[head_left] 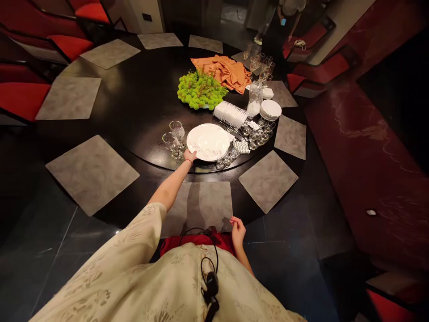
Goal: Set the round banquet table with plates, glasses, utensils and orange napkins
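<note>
My left hand (190, 155) reaches out over the round table and grips the near-left rim of a large white plate (208, 142). Its thumb lies on top of the rim, and the other fingers are hidden. The plate is on the turntable (147, 150), perhaps on a stack. Just left of it stand stemmed glasses (176, 129). My right hand (238, 230) hangs by the table's near edge, beside the corner of a grey placemat (214, 201). It holds nothing, and its fingers are loosely bent and slightly apart.
Small glasses (229, 158), white stacked dishes (231, 114), small plates (271, 109) and a glass pitcher (255, 96) crowd the turntable's right side. Behind are green foliage (202, 89), orange napkins (228, 74) and wine glasses (259, 62). Red chairs (23, 96) surround the table. Another person (291, 9) stands beyond.
</note>
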Demonstrator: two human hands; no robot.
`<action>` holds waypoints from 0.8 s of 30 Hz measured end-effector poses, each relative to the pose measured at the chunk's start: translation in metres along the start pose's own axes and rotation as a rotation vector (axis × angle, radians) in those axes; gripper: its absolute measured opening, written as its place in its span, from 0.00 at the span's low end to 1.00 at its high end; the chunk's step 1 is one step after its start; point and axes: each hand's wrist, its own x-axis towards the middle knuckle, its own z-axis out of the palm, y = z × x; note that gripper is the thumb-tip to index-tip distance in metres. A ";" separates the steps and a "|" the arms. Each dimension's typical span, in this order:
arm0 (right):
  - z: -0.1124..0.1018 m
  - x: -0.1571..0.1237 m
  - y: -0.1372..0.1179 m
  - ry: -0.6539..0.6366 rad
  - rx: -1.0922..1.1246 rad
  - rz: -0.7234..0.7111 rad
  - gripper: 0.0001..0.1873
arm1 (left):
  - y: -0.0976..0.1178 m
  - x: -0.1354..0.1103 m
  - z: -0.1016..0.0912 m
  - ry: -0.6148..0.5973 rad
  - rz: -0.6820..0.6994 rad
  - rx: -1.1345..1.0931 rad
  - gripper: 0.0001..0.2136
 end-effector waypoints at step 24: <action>0.088 0.064 0.023 -0.476 0.410 0.459 0.27 | -0.164 -0.291 -0.132 -0.057 -0.432 -0.230 0.24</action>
